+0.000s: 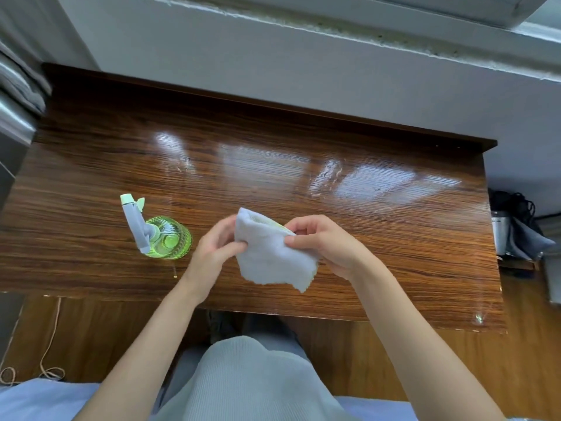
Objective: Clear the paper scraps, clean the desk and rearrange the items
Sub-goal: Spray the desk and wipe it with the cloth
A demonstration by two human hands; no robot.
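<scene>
A folded white cloth [270, 253] with a yellow-green inner layer hangs in the air just above the front middle of the glossy wooden desk [394, 232]. My left hand [214, 247] pinches its left edge and my right hand [321, 241] pinches its right edge. To the left of my hands a green ribbed spray bottle [168, 240] with a pale trigger head stands on the desk. Wet streaks and droplets glisten on the desk's far middle and right.
A raised wooden ledge [273, 107] runs along the desk's back, against a grey wall. Grey furniture [15, 117] stands at the left. Dark bags and a metal container [516, 229] sit on the floor at the right. A thin cord [51, 344] trails on the floor at lower left.
</scene>
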